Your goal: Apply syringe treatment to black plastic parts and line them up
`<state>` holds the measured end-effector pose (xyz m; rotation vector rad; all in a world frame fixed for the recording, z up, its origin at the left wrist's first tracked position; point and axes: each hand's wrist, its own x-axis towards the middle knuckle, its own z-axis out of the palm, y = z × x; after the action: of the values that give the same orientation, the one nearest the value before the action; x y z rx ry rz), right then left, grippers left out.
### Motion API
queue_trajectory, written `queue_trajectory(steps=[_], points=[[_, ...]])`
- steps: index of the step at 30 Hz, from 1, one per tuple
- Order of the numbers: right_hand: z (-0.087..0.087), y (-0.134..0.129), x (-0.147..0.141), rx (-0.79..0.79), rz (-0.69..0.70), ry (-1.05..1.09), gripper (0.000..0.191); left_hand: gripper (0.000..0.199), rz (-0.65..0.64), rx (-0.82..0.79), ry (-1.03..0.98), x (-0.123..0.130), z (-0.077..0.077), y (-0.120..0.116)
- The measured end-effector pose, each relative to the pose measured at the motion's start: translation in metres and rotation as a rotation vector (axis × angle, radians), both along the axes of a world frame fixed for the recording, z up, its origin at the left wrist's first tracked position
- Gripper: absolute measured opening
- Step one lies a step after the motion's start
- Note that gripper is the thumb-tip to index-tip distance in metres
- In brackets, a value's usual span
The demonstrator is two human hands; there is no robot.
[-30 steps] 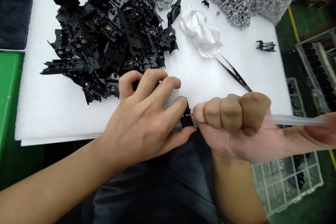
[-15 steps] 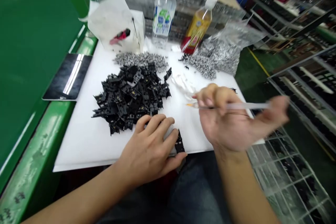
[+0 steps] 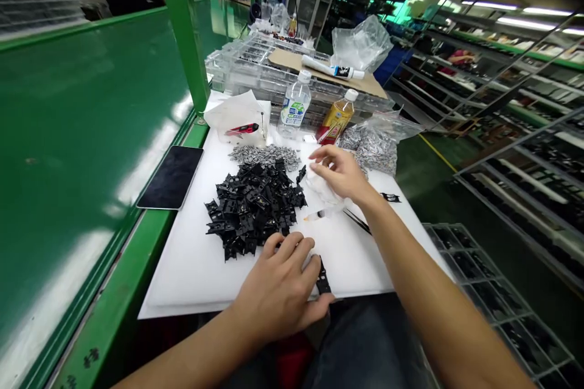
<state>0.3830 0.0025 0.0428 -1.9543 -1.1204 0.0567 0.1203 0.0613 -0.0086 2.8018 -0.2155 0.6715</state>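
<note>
My left hand rests on the white work surface with curled fingers. Its thumb and fingers hold a small black plastic part near the front edge. My right hand is over crumpled clear film, its thumb and fingers bent but apart, with nothing visible between them. Below it lies a syringe with an orange tip, partly hidden by the wrist. Dark tweezers lie beside the right forearm. A heap of black plastic parts sits beyond my left hand, with small grey pieces behind it.
A tablet lies on the green ledge at left. Behind the heaps stand a clear bottle, a yellow-red bottle and a bag of grey pieces. A red-black cutter lies on white paper. Gridded trays stand lower right.
My right hand has let go of the syringe, now lying on the surface, and has moved left and forward. My left hand still holds the black part. The camera view has tilted up.
</note>
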Motion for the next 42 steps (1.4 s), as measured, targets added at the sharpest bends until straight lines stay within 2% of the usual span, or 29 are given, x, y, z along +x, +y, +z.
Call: queue_trajectory(steps=[3,5,12,15,18,21,25,27,29,31,34,36,38,42], points=[[-0.004,0.035,0.015,-0.200,-0.019,-0.083,0.003,0.039,0.003,0.005,-0.002,0.000,-0.001,0.001],[-0.005,0.049,0.017,-0.303,-0.044,-0.124,0.003,0.040,0.001,0.008,-0.002,0.000,-0.003,0.001],[0.002,0.064,0.018,-0.584,-0.056,-0.134,0.010,0.041,-0.010,0.002,0.008,0.000,-0.004,0.001],[0.005,0.070,0.021,-0.634,-0.051,-0.122,0.015,0.038,-0.002,0.010,0.005,0.000,-0.003,0.001],[0.010,0.069,0.021,-0.565,-0.046,-0.125,0.014,0.038,-0.001,0.009,0.006,0.000,-0.002,0.002],[0.017,0.043,0.016,-0.382,-0.101,-0.162,0.008,0.038,-0.009,0.006,0.020,0.000,-0.002,0.002],[0.013,-0.031,-0.009,-0.181,-0.233,-0.190,0.011,0.037,-0.023,0.006,0.039,0.000,0.001,0.002],[0.001,-0.075,-0.034,-0.137,-0.276,-0.176,0.012,0.036,-0.023,0.009,0.046,0.001,0.002,0.002],[-0.016,-0.112,-0.067,-0.045,-0.257,-0.115,0.012,0.036,-0.029,0.008,0.052,0.001,0.002,0.002],[-0.034,-0.137,-0.100,-0.084,-0.196,-0.155,0.018,0.036,-0.039,0.004,0.054,0.002,0.002,0.002],[-0.051,-0.155,-0.134,-0.278,-0.125,-0.419,0.028,0.036,-0.043,0.005,0.041,0.003,0.002,0.002],[-0.053,-0.159,-0.141,-0.335,-0.137,-0.503,0.027,0.036,-0.041,0.011,0.034,0.003,0.002,0.002],[-0.049,-0.160,-0.140,-0.305,-0.189,-0.431,0.019,0.037,-0.039,0.019,0.035,0.003,0.003,0.002],[-0.041,-0.163,-0.135,-0.189,-0.251,-0.142,0.006,0.038,-0.033,0.029,0.036,0.004,0.003,0.002]])
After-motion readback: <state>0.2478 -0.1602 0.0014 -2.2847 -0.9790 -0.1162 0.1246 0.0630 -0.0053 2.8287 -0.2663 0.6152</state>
